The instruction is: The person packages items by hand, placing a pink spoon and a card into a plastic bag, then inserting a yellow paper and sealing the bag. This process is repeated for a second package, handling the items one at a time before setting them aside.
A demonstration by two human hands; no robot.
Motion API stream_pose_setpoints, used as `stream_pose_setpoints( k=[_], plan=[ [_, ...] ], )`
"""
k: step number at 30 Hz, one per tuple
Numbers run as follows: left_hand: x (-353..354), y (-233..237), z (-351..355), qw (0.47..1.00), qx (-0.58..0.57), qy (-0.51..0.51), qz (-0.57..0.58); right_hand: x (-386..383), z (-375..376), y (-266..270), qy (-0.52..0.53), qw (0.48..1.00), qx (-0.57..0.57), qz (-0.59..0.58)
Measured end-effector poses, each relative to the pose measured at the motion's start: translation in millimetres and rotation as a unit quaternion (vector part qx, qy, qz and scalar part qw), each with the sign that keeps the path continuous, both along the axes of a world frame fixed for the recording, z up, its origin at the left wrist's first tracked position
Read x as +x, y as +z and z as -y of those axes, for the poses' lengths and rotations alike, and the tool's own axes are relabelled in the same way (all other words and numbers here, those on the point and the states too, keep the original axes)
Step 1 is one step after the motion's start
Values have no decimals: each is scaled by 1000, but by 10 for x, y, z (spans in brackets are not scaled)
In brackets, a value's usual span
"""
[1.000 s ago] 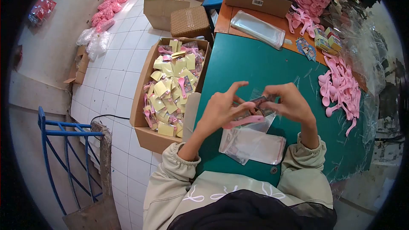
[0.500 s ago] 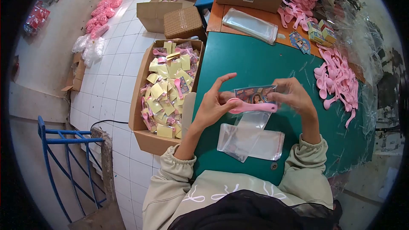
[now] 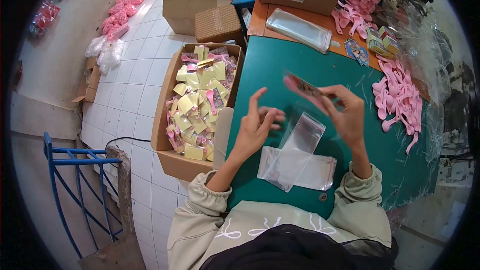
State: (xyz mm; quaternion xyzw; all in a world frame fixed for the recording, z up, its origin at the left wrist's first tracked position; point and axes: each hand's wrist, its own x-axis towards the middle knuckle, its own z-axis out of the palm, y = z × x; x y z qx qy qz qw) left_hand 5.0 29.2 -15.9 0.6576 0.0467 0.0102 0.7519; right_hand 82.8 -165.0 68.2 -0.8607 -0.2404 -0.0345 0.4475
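Cluttering green table point(image 3: 270, 62) — clear bags point(image 3: 306, 135), pink spoons point(image 3: 398, 98).

Both arms reached forward from the body, forearms angled inward and hands apart. The left hand point(image 3: 254, 127) was held open, its index finger raised and extended while the other fingers curled loosely toward the right. The right hand point(image 3: 346, 112), slightly blurred, was bent inward at the wrist, thumb and fingers closed in a pinch.
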Motion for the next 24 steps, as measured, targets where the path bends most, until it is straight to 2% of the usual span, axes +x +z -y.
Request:
stream_pose_setpoints(
  k=[3,4,10,13,16,19,24],
  plan=[
    [-68,141,75,964,-219,-92,-115,-122,-145,-98,129,991,-31,20],
    [-78,121,65,966,-203,-100,-122,-122,-128,-136,182,978,-87,53],
    [-126,65,-14,978,-88,-129,-136,-175,-166,-342,192,973,-129,6],
    [-132,11,-33,981,-64,-143,-117,-185,-220,-482,209,970,-118,40],
    [-127,32,-38,983,-22,-151,-103,-192,-259,-587,225,970,-82,-46],
    [-140,45,-34,982,-50,-149,-105,-199,-275,-592,232,967,-67,-83],
    [-153,-5,-69,971,-125,-134,-152,-208,-278,-590,259,961,-89,-33]
  ],
)
